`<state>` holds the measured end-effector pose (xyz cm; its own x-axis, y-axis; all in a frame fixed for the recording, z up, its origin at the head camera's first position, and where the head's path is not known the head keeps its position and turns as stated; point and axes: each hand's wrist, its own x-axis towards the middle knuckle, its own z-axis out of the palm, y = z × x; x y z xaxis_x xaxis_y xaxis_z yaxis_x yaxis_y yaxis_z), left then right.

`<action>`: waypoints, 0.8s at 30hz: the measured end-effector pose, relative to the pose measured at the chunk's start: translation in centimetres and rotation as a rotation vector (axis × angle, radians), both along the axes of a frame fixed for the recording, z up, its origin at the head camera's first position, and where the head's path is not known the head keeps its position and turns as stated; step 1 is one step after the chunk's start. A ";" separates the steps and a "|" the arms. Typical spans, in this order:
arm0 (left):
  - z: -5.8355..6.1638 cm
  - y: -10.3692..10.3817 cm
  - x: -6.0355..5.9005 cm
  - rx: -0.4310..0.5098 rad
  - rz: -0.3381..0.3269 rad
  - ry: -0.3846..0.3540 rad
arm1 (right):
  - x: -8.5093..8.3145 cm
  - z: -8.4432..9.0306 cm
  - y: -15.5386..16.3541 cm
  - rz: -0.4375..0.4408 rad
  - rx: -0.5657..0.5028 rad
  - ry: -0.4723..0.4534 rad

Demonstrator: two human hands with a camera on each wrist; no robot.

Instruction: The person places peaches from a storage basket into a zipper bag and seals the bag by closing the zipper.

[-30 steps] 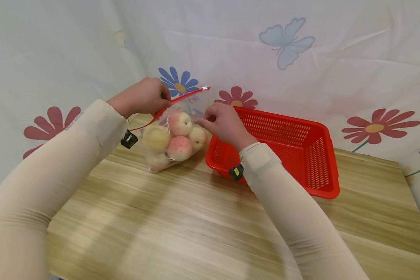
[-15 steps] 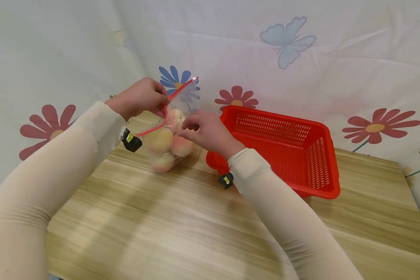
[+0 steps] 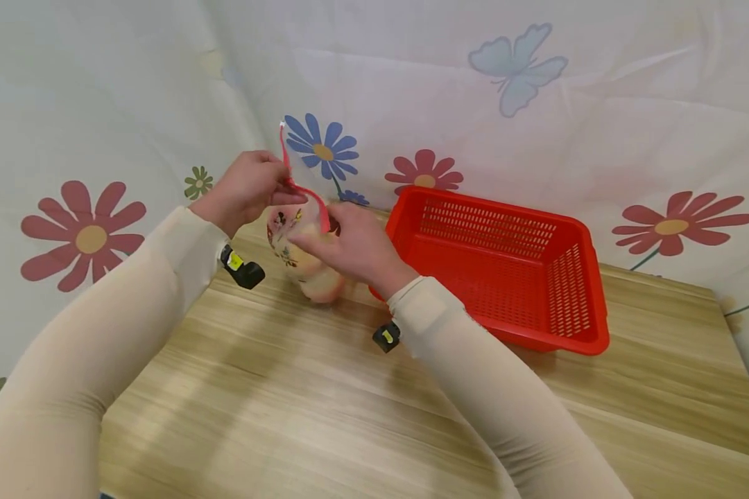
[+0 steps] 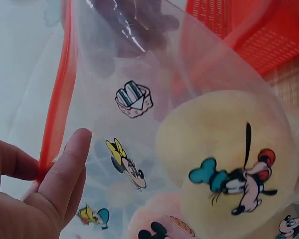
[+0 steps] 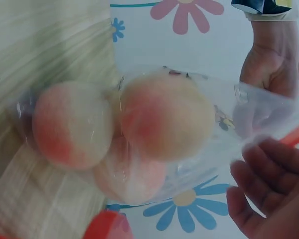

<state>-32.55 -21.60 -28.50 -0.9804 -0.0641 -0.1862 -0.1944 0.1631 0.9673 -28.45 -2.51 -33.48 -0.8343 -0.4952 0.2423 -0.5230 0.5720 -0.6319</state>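
A clear zip bag [image 3: 290, 232] with cartoon prints holds several pink-yellow peaches [image 3: 321, 284] and hangs just above the wooden table [image 3: 299, 402]. My left hand [image 3: 281, 190] pinches the bag's red zip strip [image 3: 285, 156], whose free end sticks straight up. My right hand [image 3: 315, 232] grips the opposite side of the bag's mouth, close to the left hand. The left wrist view shows my left hand's fingers [image 4: 65, 174] on the red strip [image 4: 57, 99] and a peach [image 4: 229, 164] behind the printed film. In the right wrist view the peaches [image 5: 164, 114] bulge inside the bag, beside my right hand's fingers [image 5: 259, 194].
A red perforated plastic basket [image 3: 574, 277] stands on the table just right of the bag, with nothing seen inside it. A white cloth with flower and butterfly prints [image 3: 512, 76] hangs behind and to the left. Bare wooden tabletop stretches toward me.
The bag has swung from broadside to narrow and upright. The red zip strip's free end rose to vertical. My right hand moved left and now grips the bag's mouth near my left hand.
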 end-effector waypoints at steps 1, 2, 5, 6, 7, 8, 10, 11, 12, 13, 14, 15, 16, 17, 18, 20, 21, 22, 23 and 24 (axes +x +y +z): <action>-0.1 -0.1 0.1 0.028 0.013 -0.001 | 0.0 -0.1 0.0 -0.017 -0.001 0.021; -0.2 -0.1 0.1 0.051 0.022 -0.005 | 0.0 -0.2 0.0 -0.036 0.000 0.047; -0.5 -0.5 0.4 0.104 0.046 -0.012 | 0.0 -0.3 0.2 -0.059 0.000 0.121; -0.6 -0.7 0.5 0.110 0.046 -0.011 | 0.0 -0.3 0.3 -0.057 -0.001 0.140; -0.6 -0.9 0.6 0.107 0.045 -0.012 | 0.0 -0.3 0.4 -0.057 -0.004 0.152; -0.7 -1.2 0.8 0.094 0.038 -0.012 | -0.1 -0.3 0.5 -0.054 -0.005 0.159; -0.9 -1.8 1.1 0.059 0.012 -0.008 | -0.1 -0.3 0.7 -0.040 -0.015 0.162; -1.0 -2.2 1.2 0.029 -0.003 -0.006 | -0.2 -0.3 0.8 -0.030 -0.022 0.157; -1.1 -2.5 1.3 0.007 -0.018 -0.010 | -0.2 -0.2 0.9 -0.022 -0.031 0.151; -1.3 -2.9 1.4 -0.008 -0.029 -0.013 | -0.2 -0.2 1.0 -0.012 -0.038 0.149; -1.5 -3.4 1.4 -0.020 -0.038 -0.013 | -0.2 -0.3 1.1 0.000 -0.045 0.149; -1.6 -3.8 1.4 -0.028 -0.040 -0.010 | -0.2 -0.3 1.2 0.012 -0.051 0.149; -1.8 -4.2 1.3 -0.038 -0.034 -0.005 | -0.2 -0.3 1.3 0.020 -0.053 0.148; -2.0 -4.7 1.1 -0.053 -0.022 0.005 | -0.2 -0.3 1.4 0.028 -0.056 0.148; -2.2 -5.1 0.9 -0.065 -0.005 0.018 | -0.2 -0.4 1.6 0.034 -0.058 0.146; -2.6 -5.7 0.3 -0.110 0.036 0.055 | -0.3 -0.5 1.8 0.048 -0.058 0.138; -2.8 -5.9 -0.1 -0.142 0.060 0.072 | -0.3 -0.6 1.9 0.055 -0.059 0.131; -3.0 -6.1 -0.5 -0.176 0.079 0.086 | -0.3 -0.7 2.0 0.063 -0.056 0.122; -3.2 -6.3 -1.0 -0.205 0.090 0.097 | -0.3 -0.7 2.1 0.073 -0.056 0.117; -3.3 -6.3 -1.5 -0.223 0.093 0.098 | -0.3 -0.8 2.1 0.082 -0.055 0.108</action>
<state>-34.01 -27.94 -31.84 -0.9811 -0.1835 -0.0614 -0.1252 0.3600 0.9245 -28.75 -0.39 -34.28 -0.7594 -0.5439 0.3571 -0.6331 0.4910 -0.5985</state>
